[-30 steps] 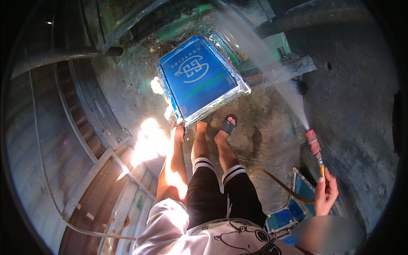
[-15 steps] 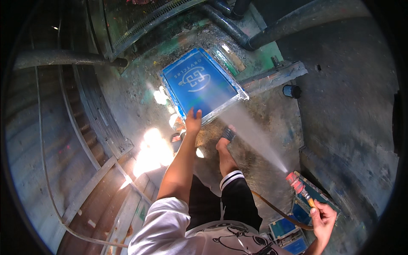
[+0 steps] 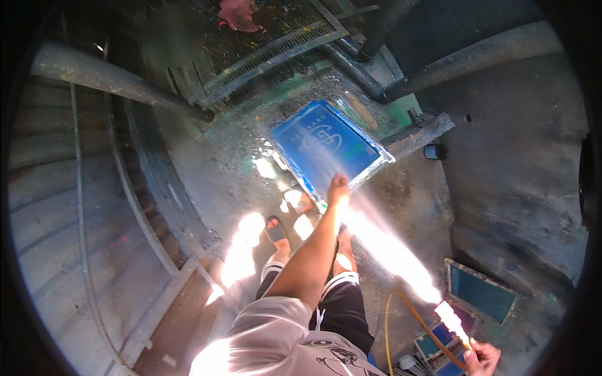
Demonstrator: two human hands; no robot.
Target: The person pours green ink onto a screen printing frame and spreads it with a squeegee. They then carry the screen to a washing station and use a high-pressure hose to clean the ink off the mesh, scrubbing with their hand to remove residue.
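Note:
A screen-printing frame (image 3: 357,153) with blue mesh and a pale emblem lies tilted ahead of me. My left hand (image 3: 338,188) is closed on its near edge, close to the lower corner; the thumb side is partly washed out by spray. At the lower right, my right hand (image 3: 481,358) grips a hose spray nozzle (image 3: 453,318), which glares in bright sunlight. From the nozzle a fan of water (image 3: 389,244) shoots up and left, passing by my left hand onto the mesh around the emblem. A yellow-brown hose (image 3: 414,302) loops near the nozzle.
More screen frames, one a dark teal frame (image 3: 481,289), lean by the right wall. A dark round can (image 3: 434,151) stands beside a concrete ledge (image 3: 423,135). Thick pipes (image 3: 119,78) cross at upper left and right. A mesh-topped rack (image 3: 269,56) stands at the back. My feet are on wet floor.
The view has shifted, so the frame appears farther right and lower. My left fingers, spread before, now close on the frame's edge. The nozzle has entered sunlight, and its spray now reaches the emblem.

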